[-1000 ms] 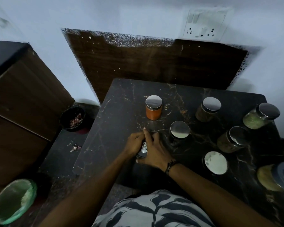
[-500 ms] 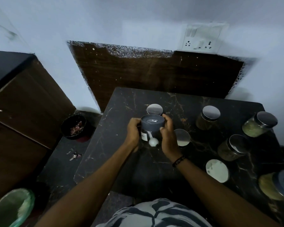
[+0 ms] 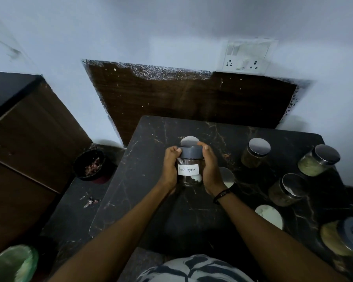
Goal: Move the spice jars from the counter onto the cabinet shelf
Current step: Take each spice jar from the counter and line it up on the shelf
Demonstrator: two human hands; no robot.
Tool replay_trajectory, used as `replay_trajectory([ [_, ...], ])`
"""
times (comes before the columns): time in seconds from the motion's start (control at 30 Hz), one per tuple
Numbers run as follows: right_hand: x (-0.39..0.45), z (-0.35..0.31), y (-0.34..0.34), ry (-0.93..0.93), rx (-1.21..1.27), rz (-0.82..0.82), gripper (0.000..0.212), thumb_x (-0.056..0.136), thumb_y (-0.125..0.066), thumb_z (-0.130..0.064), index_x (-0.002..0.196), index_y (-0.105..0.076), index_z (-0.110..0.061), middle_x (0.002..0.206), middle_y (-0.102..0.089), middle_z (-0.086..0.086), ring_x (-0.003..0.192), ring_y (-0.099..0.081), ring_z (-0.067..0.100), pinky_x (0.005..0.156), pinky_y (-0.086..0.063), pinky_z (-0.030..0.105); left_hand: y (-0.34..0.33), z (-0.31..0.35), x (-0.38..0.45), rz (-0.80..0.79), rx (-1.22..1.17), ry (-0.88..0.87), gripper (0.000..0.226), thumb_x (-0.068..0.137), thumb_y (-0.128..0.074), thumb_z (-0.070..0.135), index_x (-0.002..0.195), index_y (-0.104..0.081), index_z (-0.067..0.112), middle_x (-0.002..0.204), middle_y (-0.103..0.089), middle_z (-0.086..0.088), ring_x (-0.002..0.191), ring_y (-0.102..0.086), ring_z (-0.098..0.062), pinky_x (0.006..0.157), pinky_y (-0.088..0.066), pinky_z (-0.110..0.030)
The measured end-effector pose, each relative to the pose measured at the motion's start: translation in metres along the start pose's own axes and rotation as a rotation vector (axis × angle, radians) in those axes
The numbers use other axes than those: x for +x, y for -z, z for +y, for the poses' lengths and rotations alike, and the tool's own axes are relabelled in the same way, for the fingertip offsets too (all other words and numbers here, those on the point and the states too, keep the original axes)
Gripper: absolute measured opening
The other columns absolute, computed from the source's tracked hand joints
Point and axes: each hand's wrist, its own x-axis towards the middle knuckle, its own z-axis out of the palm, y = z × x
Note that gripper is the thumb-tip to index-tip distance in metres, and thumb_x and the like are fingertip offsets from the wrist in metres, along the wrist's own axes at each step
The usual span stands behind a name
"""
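Both hands hold a clear jar [image 3: 189,169] with a grey lid and a white label reading "Black Pepper", upright above the dark marble counter [image 3: 151,180]. My left hand [image 3: 170,166] wraps its left side and my right hand [image 3: 210,169] its right side. Behind the held jar only the silver lid of another jar [image 3: 189,141] shows. A further silver lid [image 3: 227,177] peeks out right of my right hand. Several more spice jars stand on the counter's right: one [image 3: 255,152], one [image 3: 317,160], one [image 3: 285,189], a white-lidded one [image 3: 270,215] and a grey-lidded one [image 3: 344,238].
A brown wooden cabinet [image 3: 29,143] stands at the left. A dark bowl [image 3: 91,163] with scraps sits on the lower ledge beside the counter. A green-lined bin [image 3: 10,263] is at the bottom left. A wall socket [image 3: 245,62] is above the wooden back panel.
The jar lay low on the counter under both hands a second ago. It has been lifted and turned upright, so its label faces me. The camera has tilted up slightly.
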Motion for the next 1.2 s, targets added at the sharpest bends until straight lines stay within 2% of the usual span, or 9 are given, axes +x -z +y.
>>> replay_trajectory([
  [0.1, 0.019, -0.029, -0.006, 0.095, 0.008, 0.004, 0.041, 0.096, -0.038, -0.048, 0.124, -0.057, -0.026, 0.120, -0.063, 0.002, 0.108, -0.064, 0.015, 0.082, -0.054, 0.024, -0.012, 0.035, 0.014, -0.031, 0.034, -0.132, 0.055, 0.089, -0.049, 0.035, 0.125, -0.045, -0.006, 0.111, -0.054, -0.028, 0.094, -0.056, -0.034, 0.074, -0.049, -0.040],
  [0.2, 0.044, -0.077, -0.015, 0.235, 0.009, -0.046, 0.052, 0.095, -0.044, -0.052, 0.137, -0.050, -0.022, 0.122, -0.061, -0.006, 0.100, -0.067, 0.000, 0.076, -0.054, 0.015, -0.031, 0.090, 0.030, -0.058, 0.041, -0.292, 0.049, 0.087, -0.048, 0.033, 0.120, -0.051, -0.004, 0.108, -0.057, -0.021, 0.094, -0.056, -0.030, 0.078, -0.047, -0.040],
  [0.4, 0.088, -0.222, -0.036, 0.493, -0.015, -0.143, 0.049, 0.082, -0.059, -0.053, 0.123, -0.045, -0.031, 0.106, -0.064, -0.012, 0.096, -0.068, 0.008, 0.078, -0.054, 0.026, -0.080, 0.223, 0.045, -0.205, 0.010, -0.597, 0.031, 0.089, -0.050, 0.030, 0.104, -0.060, 0.004, 0.092, -0.066, -0.010, 0.081, -0.065, -0.018, 0.070, -0.052, -0.030],
  [0.53, 0.101, -0.313, -0.049, 0.648, -0.083, -0.156, 0.052, 0.082, -0.055, -0.059, 0.121, -0.042, -0.026, 0.110, -0.061, -0.004, 0.089, -0.068, 0.003, 0.071, -0.054, 0.021, -0.113, 0.304, 0.045, -0.214, 0.000, -0.769, 0.031, 0.090, -0.050, 0.032, 0.103, -0.063, 0.007, 0.086, -0.069, -0.003, 0.076, -0.066, -0.016, 0.064, -0.052, -0.027],
  [0.7, 0.113, -0.400, -0.063, 0.788, -0.072, -0.169, 0.042, 0.089, -0.050, -0.045, 0.121, -0.043, -0.018, 0.111, -0.059, 0.002, 0.094, -0.063, 0.014, 0.080, -0.054, 0.032, -0.146, 0.381, 0.041, -0.228, -0.035, -0.929, 0.021, 0.088, -0.054, 0.033, 0.085, -0.068, 0.018, 0.077, -0.069, 0.004, 0.069, -0.064, -0.011, 0.060, -0.051, -0.022],
  [0.87, 0.129, -0.453, -0.073, 0.861, -0.125, -0.126, 0.048, 0.087, -0.050, -0.052, 0.119, -0.045, -0.017, 0.104, -0.060, -0.003, 0.084, -0.065, 0.004, 0.073, -0.055, 0.028, -0.167, 0.431, 0.049, -0.240, -0.048, -1.000, 0.029, 0.085, -0.056, 0.042, 0.086, -0.068, 0.016, 0.081, -0.068, -0.005, 0.074, -0.064, -0.017, 0.063, -0.051, -0.025],
  [1.0, 0.146, -0.480, -0.079, 0.868, -0.204, -0.040, 0.057, 0.080, -0.050, -0.066, 0.117, -0.054, -0.023, 0.115, -0.063, 0.002, 0.102, -0.065, 0.019, 0.090, -0.055, 0.044, -0.180, 0.457, 0.064, -0.221, -0.061, -0.990, 0.031, 0.084, -0.055, 0.042, 0.087, -0.065, 0.013, 0.083, -0.063, -0.009, 0.078, -0.059, -0.021, 0.071, -0.047, -0.034],
  [1.1, 0.162, -0.498, -0.082, 0.898, -0.228, -0.015, 0.042, 0.082, -0.049, -0.065, 0.099, -0.061, -0.028, 0.101, -0.066, 0.000, 0.096, -0.066, 0.026, 0.084, -0.053, 0.048, -0.189, 0.474, 0.082, -0.213, -0.066, -0.957, 0.030, 0.082, -0.058, 0.045, 0.086, -0.068, 0.017, 0.085, -0.063, -0.007, 0.081, -0.060, -0.020, 0.073, -0.048, -0.035],
  [1.2, 0.188, -0.519, -0.083, 0.929, -0.291, 0.103, 0.041, 0.092, -0.051, -0.056, 0.114, -0.059, -0.022, 0.107, -0.066, -0.002, 0.104, -0.065, 0.025, 0.088, -0.051, 0.044, -0.196, 0.496, 0.108, -0.219, -0.034, -0.953, 0.030, 0.087, -0.062, 0.041, 0.096, -0.070, 0.014, 0.089, -0.067, -0.006, 0.084, -0.063, -0.017, 0.078, -0.050, -0.034],
])
